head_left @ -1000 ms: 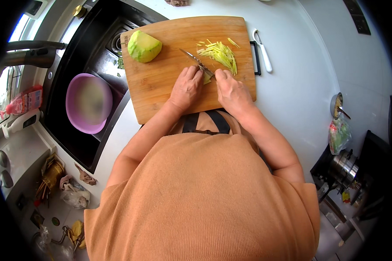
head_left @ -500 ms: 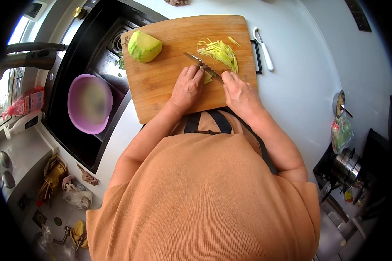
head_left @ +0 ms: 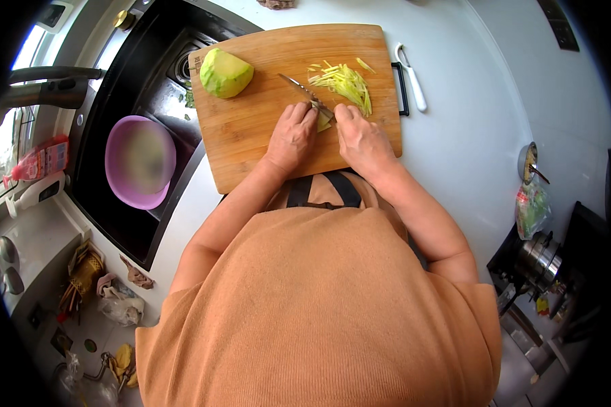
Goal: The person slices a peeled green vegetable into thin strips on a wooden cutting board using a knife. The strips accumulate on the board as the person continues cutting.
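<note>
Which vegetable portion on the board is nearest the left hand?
The small pale cut pieces right beside the left hand, by the knife. The big green chunk sits apart at upper left; the shredded pile lies at upper right.

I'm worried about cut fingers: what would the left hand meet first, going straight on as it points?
The left hand would probably meet the knife blade first, just ahead, though depth is unclear.

The person wears a big, loose top (head_left: pixel 312 298) in soft orange-brown. It looks knitted, with thin lines running down it. The wide sleeves (head_left: pixel 478 305) are short and stop near the elbows, leaving the lower arms (head_left: pixel 241 203) bare. Two black straps (head_left: pixel 343 190) show in front, with a dark strip (head_left: pixel 324 205) between them.
</note>
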Available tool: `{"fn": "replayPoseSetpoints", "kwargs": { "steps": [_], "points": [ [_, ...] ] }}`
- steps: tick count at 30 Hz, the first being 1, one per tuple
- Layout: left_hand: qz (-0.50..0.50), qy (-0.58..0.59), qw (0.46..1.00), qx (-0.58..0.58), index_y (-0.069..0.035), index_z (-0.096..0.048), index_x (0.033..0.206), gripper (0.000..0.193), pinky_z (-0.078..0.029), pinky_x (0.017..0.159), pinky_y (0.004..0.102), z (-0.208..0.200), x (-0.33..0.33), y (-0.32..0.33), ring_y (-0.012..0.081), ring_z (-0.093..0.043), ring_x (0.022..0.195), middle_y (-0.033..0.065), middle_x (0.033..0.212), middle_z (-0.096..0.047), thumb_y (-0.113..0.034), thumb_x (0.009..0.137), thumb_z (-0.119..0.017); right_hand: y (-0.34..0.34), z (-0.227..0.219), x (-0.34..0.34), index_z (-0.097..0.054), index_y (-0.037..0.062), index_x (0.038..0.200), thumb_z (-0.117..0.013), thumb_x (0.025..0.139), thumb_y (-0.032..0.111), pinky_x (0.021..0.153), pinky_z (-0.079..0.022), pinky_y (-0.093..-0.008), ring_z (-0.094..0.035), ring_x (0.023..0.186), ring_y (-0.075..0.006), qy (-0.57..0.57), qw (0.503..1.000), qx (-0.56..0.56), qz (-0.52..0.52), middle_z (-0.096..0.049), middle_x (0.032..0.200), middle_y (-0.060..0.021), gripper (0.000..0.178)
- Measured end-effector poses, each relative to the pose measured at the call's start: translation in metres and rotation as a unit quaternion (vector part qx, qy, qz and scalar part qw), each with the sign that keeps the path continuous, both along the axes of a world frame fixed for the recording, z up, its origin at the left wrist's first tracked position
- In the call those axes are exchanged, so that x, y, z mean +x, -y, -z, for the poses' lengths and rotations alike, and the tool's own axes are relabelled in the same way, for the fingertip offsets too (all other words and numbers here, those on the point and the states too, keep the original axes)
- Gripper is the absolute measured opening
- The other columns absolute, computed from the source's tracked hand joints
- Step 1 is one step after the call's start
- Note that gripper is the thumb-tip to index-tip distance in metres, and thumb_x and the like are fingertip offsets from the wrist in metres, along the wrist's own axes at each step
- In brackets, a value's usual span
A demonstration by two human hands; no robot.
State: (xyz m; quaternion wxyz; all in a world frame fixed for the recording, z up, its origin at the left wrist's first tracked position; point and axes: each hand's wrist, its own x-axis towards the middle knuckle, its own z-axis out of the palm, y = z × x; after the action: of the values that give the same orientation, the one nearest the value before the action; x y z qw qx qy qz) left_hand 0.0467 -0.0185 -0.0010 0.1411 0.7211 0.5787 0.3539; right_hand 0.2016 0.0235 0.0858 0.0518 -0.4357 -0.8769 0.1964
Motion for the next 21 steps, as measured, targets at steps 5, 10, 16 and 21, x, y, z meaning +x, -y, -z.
{"fn": "replayPoseSetpoints", "kwargs": {
  "steps": [5, 10, 16, 21],
  "points": [
    [-0.015, 0.005, 1.000, 0.017, -0.001, -0.058, 0.098, 0.018, -0.046, 0.079, 0.0392, -0.001, 0.001, 0.000, 0.0329, -0.054, 0.088, 0.0148, 0.099, -0.057, 0.000, 0.080, -0.059, -0.002, 0.007, 0.004, -0.043, 0.0032, 0.098, -0.051, 0.084, 0.000, 0.064, -0.054, -0.0488, -0.063, 0.075, -0.0424, -0.056, 0.998, 0.007, 0.022, -0.059, 0.091, -0.0201, 0.016],
    [-0.014, 0.001, 0.999, 0.032, -0.001, -0.058, 0.098, 0.019, -0.047, 0.079, 0.0390, 0.001, 0.001, 0.000, 0.0328, -0.055, 0.088, 0.0149, 0.099, -0.057, 0.001, 0.079, -0.060, 0.002, -0.008, 0.010, -0.043, 0.0033, 0.098, -0.049, 0.085, 0.000, 0.065, -0.053, -0.0501, -0.062, 0.076, -0.0438, -0.022, 1.000, -0.017, 0.010, -0.059, 0.092, -0.0207, 0.015],
    [-0.004, -0.007, 0.999, 0.037, -0.001, -0.059, 0.098, 0.020, -0.047, 0.080, 0.0386, -0.002, 0.000, 0.000, 0.0331, -0.055, 0.090, 0.0154, 0.101, -0.058, 0.001, 0.079, -0.060, 0.005, -0.016, 0.016, -0.043, 0.0023, 0.100, -0.049, 0.083, -0.003, 0.066, -0.053, -0.0503, -0.062, 0.076, -0.0430, 0.001, 1.000, -0.025, -0.005, -0.059, 0.092, -0.0212, 0.018],
    [-0.005, 0.003, 1.000, 0.025, -0.001, -0.059, 0.098, 0.021, -0.047, 0.080, 0.0386, 0.000, 0.000, 0.000, 0.0332, -0.054, 0.090, 0.0152, 0.101, -0.057, 0.002, 0.078, -0.059, 0.003, -0.016, 0.012, -0.044, 0.0012, 0.100, -0.051, 0.082, -0.003, 0.066, -0.053, -0.0494, -0.063, 0.076, -0.0420, 0.013, 1.000, -0.022, -0.009, -0.059, 0.092, -0.0211, 0.020]
  ]
}}
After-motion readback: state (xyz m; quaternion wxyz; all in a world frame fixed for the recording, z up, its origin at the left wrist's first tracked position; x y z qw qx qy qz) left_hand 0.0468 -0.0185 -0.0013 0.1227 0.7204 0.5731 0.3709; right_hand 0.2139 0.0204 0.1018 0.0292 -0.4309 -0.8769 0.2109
